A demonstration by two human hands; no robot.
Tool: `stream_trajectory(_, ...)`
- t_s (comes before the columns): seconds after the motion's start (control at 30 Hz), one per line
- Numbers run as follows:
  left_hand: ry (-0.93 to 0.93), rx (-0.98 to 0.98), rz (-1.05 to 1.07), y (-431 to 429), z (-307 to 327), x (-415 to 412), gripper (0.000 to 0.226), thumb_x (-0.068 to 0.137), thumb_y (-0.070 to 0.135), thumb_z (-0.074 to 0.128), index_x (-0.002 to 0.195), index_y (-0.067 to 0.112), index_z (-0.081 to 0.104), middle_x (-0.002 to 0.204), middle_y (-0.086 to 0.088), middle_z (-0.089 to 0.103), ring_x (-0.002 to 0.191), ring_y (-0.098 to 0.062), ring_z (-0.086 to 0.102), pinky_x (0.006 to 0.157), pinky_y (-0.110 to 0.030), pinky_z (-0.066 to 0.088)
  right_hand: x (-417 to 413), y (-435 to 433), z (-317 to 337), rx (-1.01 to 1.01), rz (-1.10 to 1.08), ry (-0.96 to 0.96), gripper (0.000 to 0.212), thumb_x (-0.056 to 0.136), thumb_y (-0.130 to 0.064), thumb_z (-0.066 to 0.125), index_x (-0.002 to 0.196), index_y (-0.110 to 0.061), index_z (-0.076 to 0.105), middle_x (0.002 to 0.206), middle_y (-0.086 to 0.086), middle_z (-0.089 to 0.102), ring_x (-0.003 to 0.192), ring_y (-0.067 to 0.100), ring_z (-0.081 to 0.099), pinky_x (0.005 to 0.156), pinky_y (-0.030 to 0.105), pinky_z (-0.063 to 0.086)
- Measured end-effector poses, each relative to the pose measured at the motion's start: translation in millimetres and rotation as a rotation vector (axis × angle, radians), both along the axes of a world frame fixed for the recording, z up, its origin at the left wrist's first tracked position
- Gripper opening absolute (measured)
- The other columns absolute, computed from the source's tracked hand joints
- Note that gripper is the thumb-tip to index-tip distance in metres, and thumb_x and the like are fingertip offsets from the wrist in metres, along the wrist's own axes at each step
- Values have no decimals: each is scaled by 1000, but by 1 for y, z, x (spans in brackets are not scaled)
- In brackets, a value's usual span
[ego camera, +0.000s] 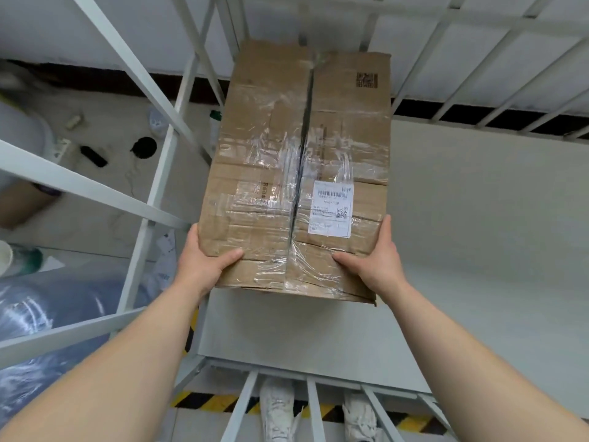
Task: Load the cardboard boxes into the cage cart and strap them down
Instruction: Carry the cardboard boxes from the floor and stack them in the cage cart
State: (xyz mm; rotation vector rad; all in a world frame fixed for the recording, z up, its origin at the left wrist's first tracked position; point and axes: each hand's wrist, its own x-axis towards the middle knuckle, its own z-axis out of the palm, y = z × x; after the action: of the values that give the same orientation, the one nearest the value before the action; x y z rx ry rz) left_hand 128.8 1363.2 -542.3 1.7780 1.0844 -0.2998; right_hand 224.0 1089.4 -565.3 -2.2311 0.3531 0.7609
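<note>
Standing at the near rail of the cage cart (287, 371), the person had both hands on the near end of the cardboard box (299, 173). The left hand (207, 261) gripped its near left corner and the right hand (376, 260) its near right corner. Each thumb lay on the taped top, and the other fingers wrapped round the sides, mostly hidden. The box sat over the left part of the cart floor (462, 234), just beside the left bars; whether its base touched the floor could not be told. Done well, the step probably called for keeping the box level, sliding it square into the far left corner, and letting go only once it rested, leaving the right side for further boxes.
</note>
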Motion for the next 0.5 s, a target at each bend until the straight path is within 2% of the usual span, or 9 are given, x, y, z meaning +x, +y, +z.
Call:
stream_trajectory(0.13,26,33,-6,1,-18,-7,89,69,24,87,141,23,35,124,5,54,109,-15,52,101,-32,41,-7,3,-9,-41,22,13,133,63,-43,87,152,-32,-11,148,5,38,131,27,44,107,41,38)
stream_trajectory(0.23,59,60,-10,5,-29,-9,100,66,30,88,146,24,28,137,2,49,122,-20,49,109,-42,38,-8,4,-12,-68,47,-2,132,65,-44,85,152,-31,-14,151,6,34,131,29,44,107,43,38)
stream_trajectory(0.37,192,199,-95,-2,-26,-7,109,73,43,81,153,23,10,153,-8,28,137,-31,35,113,-47,31,-9,6,-4,-107,69,29,128,69,-43,83,152,-28,-14,149,10,31,130,29,44,105,40,38)
stream_trajectory(0.43,268,355,-208,-10,-14,-3,101,80,44,73,154,19,9,156,-8,20,140,-32,29,112,-46,28,-8,8,6,-186,112,30,121,71,-44,81,154,-24,-4,150,12,28,130,31,44,104,39,38)
stream_trajectory(0.5,282,471,-343,-18,3,3,87,85,43,68,152,18,18,157,-7,20,140,-32,28,112,-45,28,-5,8,20,-279,203,-22,102,74,-45,77,152,-20,17,153,13,24,135,33,37,109,40,36)
